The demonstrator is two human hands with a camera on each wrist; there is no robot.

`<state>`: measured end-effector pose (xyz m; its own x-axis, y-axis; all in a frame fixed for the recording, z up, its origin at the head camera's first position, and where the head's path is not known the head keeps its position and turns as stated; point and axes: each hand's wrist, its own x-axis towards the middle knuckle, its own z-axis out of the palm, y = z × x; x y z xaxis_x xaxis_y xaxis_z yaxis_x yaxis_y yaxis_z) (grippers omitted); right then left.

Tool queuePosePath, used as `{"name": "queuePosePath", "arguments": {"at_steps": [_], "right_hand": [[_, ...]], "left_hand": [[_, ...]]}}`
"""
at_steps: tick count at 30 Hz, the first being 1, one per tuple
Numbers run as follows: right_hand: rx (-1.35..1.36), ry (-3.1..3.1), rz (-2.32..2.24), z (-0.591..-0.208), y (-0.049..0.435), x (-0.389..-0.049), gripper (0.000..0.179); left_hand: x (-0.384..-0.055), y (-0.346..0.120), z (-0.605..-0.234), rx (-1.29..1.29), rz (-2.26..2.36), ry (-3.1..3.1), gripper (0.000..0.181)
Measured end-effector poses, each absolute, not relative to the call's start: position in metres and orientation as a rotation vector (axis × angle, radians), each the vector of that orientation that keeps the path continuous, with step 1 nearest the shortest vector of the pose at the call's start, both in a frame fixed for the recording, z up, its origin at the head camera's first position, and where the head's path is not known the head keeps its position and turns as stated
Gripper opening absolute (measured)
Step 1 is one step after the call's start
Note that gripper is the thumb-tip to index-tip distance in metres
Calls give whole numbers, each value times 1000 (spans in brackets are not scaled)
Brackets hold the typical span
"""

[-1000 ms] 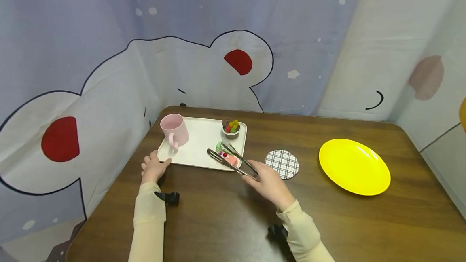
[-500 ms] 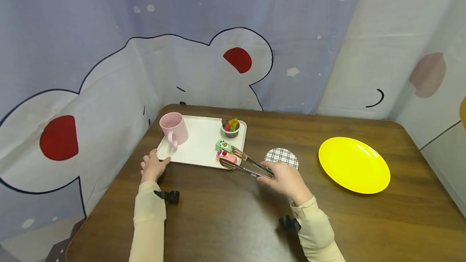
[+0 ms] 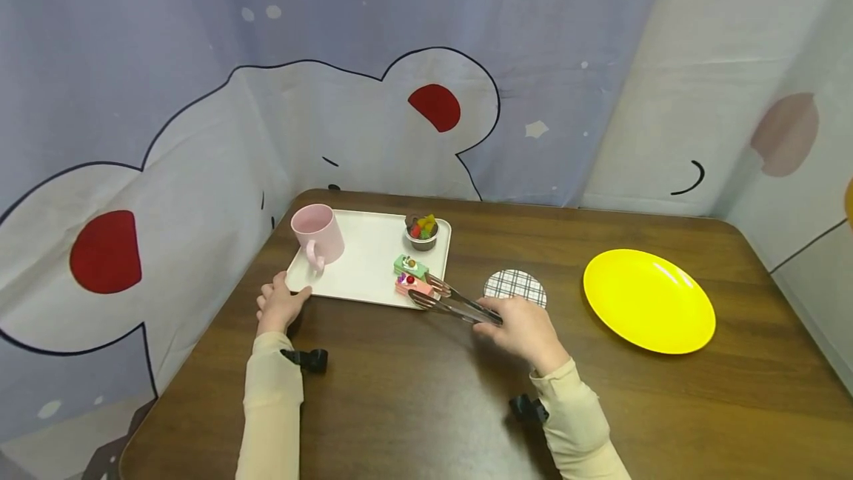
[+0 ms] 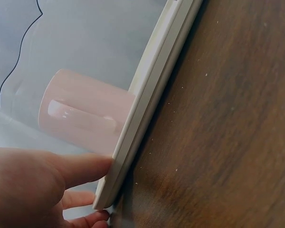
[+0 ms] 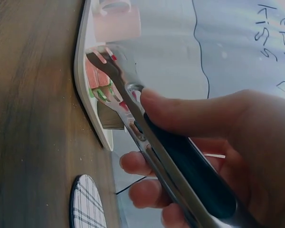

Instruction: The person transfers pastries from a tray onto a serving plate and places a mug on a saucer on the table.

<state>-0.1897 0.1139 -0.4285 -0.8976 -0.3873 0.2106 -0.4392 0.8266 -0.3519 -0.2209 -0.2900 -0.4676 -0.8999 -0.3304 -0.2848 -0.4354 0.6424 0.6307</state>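
My left hand holds the near left corner of a white rectangular tray, thumb on the rim and fingers at its edge. A pink mug stands upright on the tray's left end, close to that hand. With my right hand I grip metal tongs that have dark handle grips. Their parted tips are at the tray's near right corner, around the right end of a pink cake slice. A green cake slice lies just behind it. Whether the tips touch the pink slice I cannot tell.
A fruit-topped dessert cup stands at the tray's far right corner. Right of the tray lies a round checked coaster, partly hidden by my right hand. A yellow plate is farther right. A printed curtain hangs behind the wooden table.
The tongs have moved right with my right hand, from over the cake slices to their right side, then edged slightly back left. My left hand keeps its hold on the tray.
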Motion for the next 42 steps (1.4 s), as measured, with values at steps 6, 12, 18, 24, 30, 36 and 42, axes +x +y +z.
{"name": "queuePosePath", "arguments": {"at_steps": [6, 12, 18, 24, 30, 36, 42], "right_hand": [[613, -2867, 587, -430, 113, -189, 29], [592, -2863, 595, -432, 112, -190, 28], [552, -2875, 616, -430, 117, -190, 27], [517, -2885, 674, -419, 125, -188, 28], [505, -2845, 725, -407, 134, -185, 29], [461, -2798, 721, -399, 147, -184, 30], [382, -2796, 765, -396, 160, -180, 32]], "left_hand": [[-223, -292, -471, -636, 1083, 2718, 75], [-223, -293, -471, -647, 1107, 2712, 75], [-222, -291, -471, -646, 1112, 2711, 75], [-222, -293, -475, -635, 1130, 2719, 75], [-220, -293, -475, -635, 1138, 2719, 76], [-220, -292, -475, -634, 1151, 2715, 77], [-220, -293, -476, -622, 1150, 2720, 77]]}}
